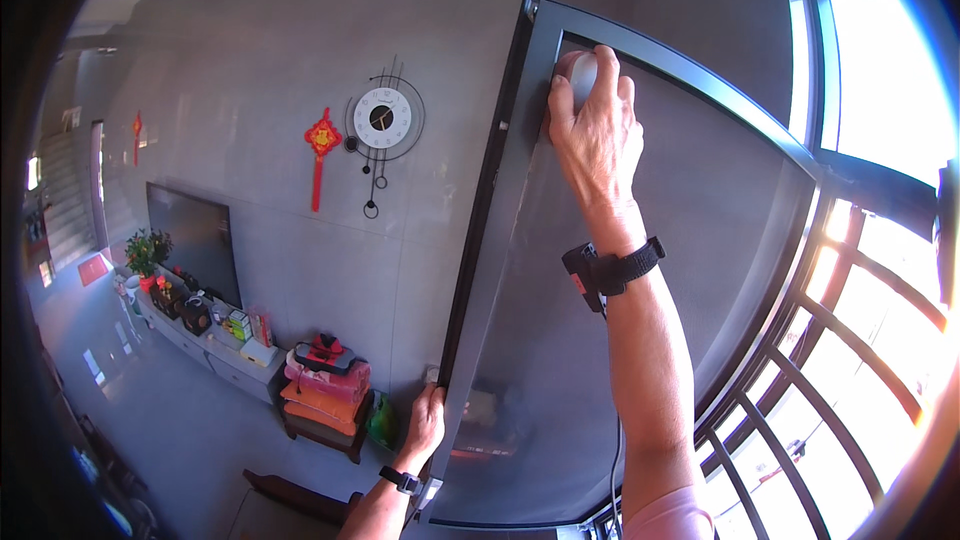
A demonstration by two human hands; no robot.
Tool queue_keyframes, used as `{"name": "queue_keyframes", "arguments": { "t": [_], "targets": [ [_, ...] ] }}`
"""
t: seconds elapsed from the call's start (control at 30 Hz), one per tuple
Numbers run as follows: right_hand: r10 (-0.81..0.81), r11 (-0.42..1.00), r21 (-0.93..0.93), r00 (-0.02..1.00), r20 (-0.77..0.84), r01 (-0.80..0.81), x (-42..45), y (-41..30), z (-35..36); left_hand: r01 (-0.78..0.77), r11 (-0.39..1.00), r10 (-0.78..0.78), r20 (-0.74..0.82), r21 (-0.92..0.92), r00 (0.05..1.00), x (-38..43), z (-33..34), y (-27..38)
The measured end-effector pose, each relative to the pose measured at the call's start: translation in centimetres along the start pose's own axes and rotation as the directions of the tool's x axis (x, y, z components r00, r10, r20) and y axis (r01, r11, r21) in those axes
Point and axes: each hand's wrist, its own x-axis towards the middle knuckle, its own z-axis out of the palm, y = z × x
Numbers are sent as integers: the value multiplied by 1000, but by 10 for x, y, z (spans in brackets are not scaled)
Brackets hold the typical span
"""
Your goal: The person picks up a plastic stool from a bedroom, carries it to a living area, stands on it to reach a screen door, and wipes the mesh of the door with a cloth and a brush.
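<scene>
An open window sash with a grey metal frame and a dark glass pane stands before me. My right hand is raised to the pane's upper left corner. Its fingers curl around a rounded pale object, which lies against the pane beside the frame; the hand partly covers it, and its kind is unclear. Lower down, my left hand grips the outer left edge of the frame. A black strap with a small device is on my right wrist, and a dark band on my left.
Window bars run along the right. On the wall hang a clock and a red ornament. A television stands behind a loaded low cabinet. Folded orange cushions are stacked on a seat; a wooden chair is below.
</scene>
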Motion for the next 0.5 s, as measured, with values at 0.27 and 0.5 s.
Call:
{"name": "queue_keyframes", "arguments": {
  "t": [0.27, 0.5],
  "targets": [
    [51, 979, 177, 965, 255, -99, -127, -7, -37, 21, 1000, -21, -21, 12, 1000, -6, 1, 10],
    [-92, 983, 184, 783, 616, -29, -252, 6, -87, -31, 998, 32, -19, 59, 999, 2, 0, 6]
  ]
}}
